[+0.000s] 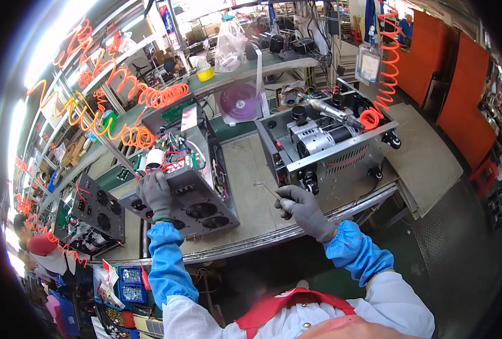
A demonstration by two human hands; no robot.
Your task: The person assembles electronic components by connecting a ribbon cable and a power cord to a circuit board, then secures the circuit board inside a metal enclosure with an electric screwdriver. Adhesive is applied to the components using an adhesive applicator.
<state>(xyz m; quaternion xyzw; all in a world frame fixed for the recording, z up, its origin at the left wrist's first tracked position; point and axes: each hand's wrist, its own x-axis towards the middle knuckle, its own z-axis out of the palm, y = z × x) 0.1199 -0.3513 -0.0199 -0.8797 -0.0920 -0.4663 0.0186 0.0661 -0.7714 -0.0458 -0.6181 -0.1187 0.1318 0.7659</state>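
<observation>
Grey metal makes up the open chassis (186,175) that the gloved left hand (156,195) rests on, fingers laid over its top edge near the red wiring, not clenched around anything. Just right of the chassis, the gloved right hand (303,208) pinches a thin metal tool (265,188), tip aimed back toward it. Farther right of the chassis stands a compressor unit (324,144); behind it, a purple fan (238,103)

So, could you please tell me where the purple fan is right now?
In the head view, the purple fan stands at the back of the bench, above centre, between the open grey chassis under the left hand and the compressor unit on the right.
</observation>
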